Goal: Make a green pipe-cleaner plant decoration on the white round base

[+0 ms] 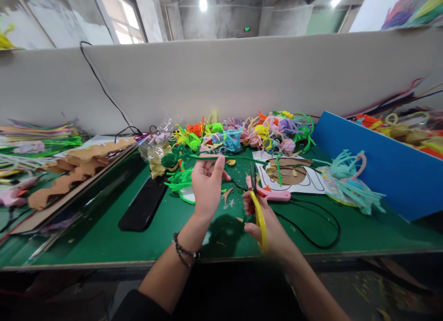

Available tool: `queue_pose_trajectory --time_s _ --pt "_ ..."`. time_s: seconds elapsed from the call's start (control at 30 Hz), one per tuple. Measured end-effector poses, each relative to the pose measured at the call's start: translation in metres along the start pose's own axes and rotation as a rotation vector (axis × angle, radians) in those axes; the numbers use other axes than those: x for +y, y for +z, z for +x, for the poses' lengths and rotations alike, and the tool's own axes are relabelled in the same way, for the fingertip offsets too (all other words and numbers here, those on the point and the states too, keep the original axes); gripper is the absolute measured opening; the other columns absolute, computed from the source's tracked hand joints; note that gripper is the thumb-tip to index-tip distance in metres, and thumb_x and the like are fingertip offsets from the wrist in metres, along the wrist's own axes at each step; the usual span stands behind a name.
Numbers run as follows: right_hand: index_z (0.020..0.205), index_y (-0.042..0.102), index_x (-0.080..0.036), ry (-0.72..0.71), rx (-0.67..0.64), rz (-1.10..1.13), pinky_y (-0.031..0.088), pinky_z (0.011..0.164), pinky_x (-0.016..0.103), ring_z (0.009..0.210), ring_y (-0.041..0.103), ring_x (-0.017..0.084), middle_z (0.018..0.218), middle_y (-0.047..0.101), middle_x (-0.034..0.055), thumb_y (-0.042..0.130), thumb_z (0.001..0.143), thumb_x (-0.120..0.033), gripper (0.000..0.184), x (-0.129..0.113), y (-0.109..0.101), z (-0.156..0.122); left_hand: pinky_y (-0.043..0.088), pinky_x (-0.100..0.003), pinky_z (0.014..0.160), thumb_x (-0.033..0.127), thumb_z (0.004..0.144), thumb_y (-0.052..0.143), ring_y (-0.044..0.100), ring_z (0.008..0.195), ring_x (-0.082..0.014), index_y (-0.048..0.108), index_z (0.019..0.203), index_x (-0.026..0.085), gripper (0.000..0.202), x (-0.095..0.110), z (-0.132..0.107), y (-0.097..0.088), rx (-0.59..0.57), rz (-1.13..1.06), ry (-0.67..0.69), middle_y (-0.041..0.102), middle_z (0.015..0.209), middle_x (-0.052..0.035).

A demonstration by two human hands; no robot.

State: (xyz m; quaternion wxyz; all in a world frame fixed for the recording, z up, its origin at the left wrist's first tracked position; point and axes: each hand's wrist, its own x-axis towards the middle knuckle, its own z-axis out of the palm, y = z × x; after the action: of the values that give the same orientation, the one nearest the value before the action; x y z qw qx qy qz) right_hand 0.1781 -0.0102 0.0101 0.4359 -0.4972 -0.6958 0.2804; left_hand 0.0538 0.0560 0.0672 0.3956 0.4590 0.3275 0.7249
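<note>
My left hand is closed in a pinch on a dark green pipe cleaner that runs level from a fuzzy green tuft at the left toward the right. My right hand grips yellow-handled scissors, blades pointing up just below the pipe cleaner. A beaded bracelet circles my left wrist. Both hands hover over the green table.
A heap of coloured pipe-cleaner shapes lies at the back. A pink glue gun with a black cord, a white sheet with a brown cutout, a black phone, a blue board and brown wavy cardboard strips surround the hands.
</note>
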Motion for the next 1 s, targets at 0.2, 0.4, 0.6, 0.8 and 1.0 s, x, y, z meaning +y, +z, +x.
queue_pose_trajectory --time_s 0.2,0.4,0.6,0.8,1.0 --pt "0.104 0.042 -0.018 -0.039 0.077 0.155 0.044 0.064 0.029 0.070 0.047 0.015 0.083 0.048 0.0056 0.041 0.067 -0.068 0.063 0.000 -0.003 0.006 0.038 -0.014 0.036 0.024 0.071 0.058 0.047 0.036 -0.0026 0.052 0.071 0.015 0.011 0.002 -0.009 0.005 -0.087 0.073 -0.063 0.054 0.055 0.0053" --pt "0.084 0.043 -0.020 -0.035 0.170 0.297 0.040 0.050 0.025 0.055 0.041 0.010 0.073 0.044 0.0003 0.034 0.067 -0.072 0.056 0.004 -0.005 0.012 0.037 -0.014 0.037 0.022 0.072 0.056 0.046 0.037 -0.0033 0.052 0.072 0.016 0.008 0.000 -0.011 0.007 -0.131 0.137 -0.039 0.048 0.048 0.0071" --pt "0.067 0.042 -0.020 -0.032 0.155 0.330 0.037 0.046 0.023 0.043 0.038 0.008 0.051 0.041 -0.0043 0.032 0.073 -0.067 0.048 0.000 -0.010 0.011 0.036 -0.014 0.037 0.023 0.072 0.056 0.046 0.037 -0.0034 0.051 0.072 0.016 0.008 0.000 -0.011 0.007 -0.166 0.161 -0.050 0.047 0.048 0.0073" --pt "0.055 0.035 -0.020 0.151 0.183 0.415 0.026 0.032 0.019 0.030 0.031 0.005 0.041 0.035 -0.0065 0.032 0.068 -0.073 0.055 -0.010 -0.013 0.012 0.035 -0.014 0.035 0.022 0.072 0.056 0.045 0.036 -0.0030 0.052 0.072 0.015 0.008 -0.001 -0.009 0.009 -0.144 0.166 -0.052 0.049 0.050 0.0063" --pt "0.062 0.043 -0.019 0.273 0.151 0.001 0.029 0.035 0.021 0.036 0.039 0.008 0.045 0.042 -0.0052 0.041 0.072 -0.059 0.041 -0.016 -0.030 0.016 0.035 -0.014 0.035 0.025 0.069 0.059 0.045 0.036 -0.0026 0.050 0.069 0.016 0.012 0.000 0.012 -0.013 -0.054 0.165 0.062 0.052 0.053 0.0062"
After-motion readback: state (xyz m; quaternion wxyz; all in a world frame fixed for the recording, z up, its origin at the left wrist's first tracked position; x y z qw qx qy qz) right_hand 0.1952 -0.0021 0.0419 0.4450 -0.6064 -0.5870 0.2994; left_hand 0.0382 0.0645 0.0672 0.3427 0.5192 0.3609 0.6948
